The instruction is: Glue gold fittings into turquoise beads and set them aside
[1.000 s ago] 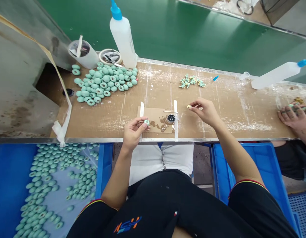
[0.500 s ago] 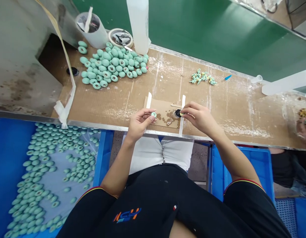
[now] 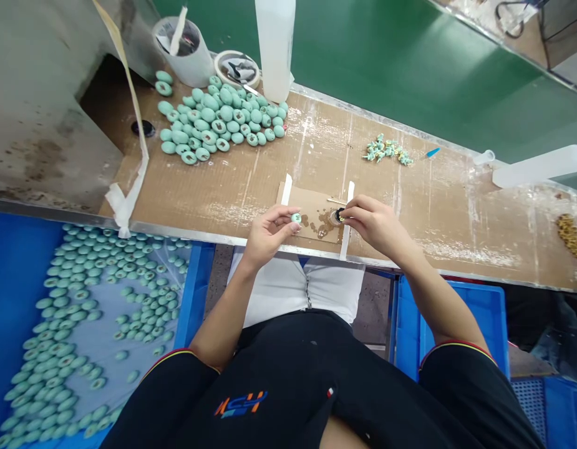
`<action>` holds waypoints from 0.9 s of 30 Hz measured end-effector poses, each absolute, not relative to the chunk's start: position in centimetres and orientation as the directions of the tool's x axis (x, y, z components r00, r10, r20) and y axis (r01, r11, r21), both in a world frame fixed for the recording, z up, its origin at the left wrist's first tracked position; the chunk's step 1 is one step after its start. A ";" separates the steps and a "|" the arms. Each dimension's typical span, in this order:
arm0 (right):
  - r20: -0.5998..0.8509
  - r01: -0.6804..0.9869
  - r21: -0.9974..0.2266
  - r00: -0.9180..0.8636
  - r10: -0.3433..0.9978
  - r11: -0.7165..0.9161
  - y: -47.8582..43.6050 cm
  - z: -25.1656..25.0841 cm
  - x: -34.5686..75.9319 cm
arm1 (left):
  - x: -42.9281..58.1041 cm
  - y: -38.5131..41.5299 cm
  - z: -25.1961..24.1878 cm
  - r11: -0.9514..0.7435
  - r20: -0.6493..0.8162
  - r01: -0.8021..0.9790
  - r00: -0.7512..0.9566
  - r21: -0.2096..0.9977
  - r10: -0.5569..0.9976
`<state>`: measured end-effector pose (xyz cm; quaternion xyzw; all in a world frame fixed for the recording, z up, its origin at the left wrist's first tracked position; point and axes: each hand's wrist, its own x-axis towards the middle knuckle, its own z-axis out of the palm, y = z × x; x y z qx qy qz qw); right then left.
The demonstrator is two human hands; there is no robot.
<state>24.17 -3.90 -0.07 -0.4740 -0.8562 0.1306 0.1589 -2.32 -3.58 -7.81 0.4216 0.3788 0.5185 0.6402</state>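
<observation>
teal oval bead [image 3: 295, 217]: held in left hand [image 3: 269, 234] | tiny yellow piece [image 3: 342, 218]: against black disc [image 3: 337, 216]

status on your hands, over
Left hand holding mint-green oval piece; right hand pinching small yellowish piece at black ring; white strip under right hand.

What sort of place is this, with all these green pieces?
Probably a hand-assembly workshop: a cardboard-covered workbench, a heap of pale green moulded pieces, a plastic squeeze bottle and a blue plastic crate.
</observation>
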 end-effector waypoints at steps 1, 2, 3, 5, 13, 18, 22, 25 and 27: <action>0.172 0.769 -0.378 -0.489 0.855 0.516 -4.0 0.0 24.0 | -2.3 -3.6 -7.8 0.096 -0.038 -0.342 0.172 0.935 0.984; 0.203 0.769 -0.386 -0.467 0.860 0.509 -4.3 0.1 23.9 | -2.3 -3.6 -7.8 0.087 -0.030 -0.338 0.170 0.937 0.985; 0.239 0.770 -0.401 -0.435 0.868 0.497 -4.5 0.2 23.6 | -2.2 -3.7 -7.7 0.081 -0.024 -0.335 0.172 0.939 0.985; 0.323 0.763 -0.449 -0.348 0.880 0.466 -5.3 0.4 22.9 | -2.0 -3.9 -7.6 0.080 -0.017 -0.334 0.187 0.939 0.982; 0.388 0.510 -0.790 -0.014 0.922 0.340 -9.3 -0.1 17.9 | -0.2 -5.7 -6.3 0.121 -0.019 -0.383 0.260 0.916 0.965; 0.288 0.324 -0.911 0.057 0.956 0.255 -10.3 -1.5 16.3 | 0.1 -6.2 -5.3 0.084 0.036 -0.379 0.300 0.922 0.953; 0.261 0.284 -0.931 0.071 0.963 0.231 -10.7 -1.8 16.5 | 0.0 -6.3 -4.8 0.021 0.111 -0.380 0.321 0.925 0.940; 0.274 0.286 -0.925 0.048 0.961 0.250 -10.8 -1.6 16.9 | -0.2 -6.3 -4.7 -0.003 0.129 -0.336 0.352 0.942 0.927; 0.278 0.301 -0.918 0.020 0.961 0.259 -10.8 -1.4 17.2 | -0.4 -6.2 -4.7 -0.021 0.132 -0.285 0.377 0.958 0.917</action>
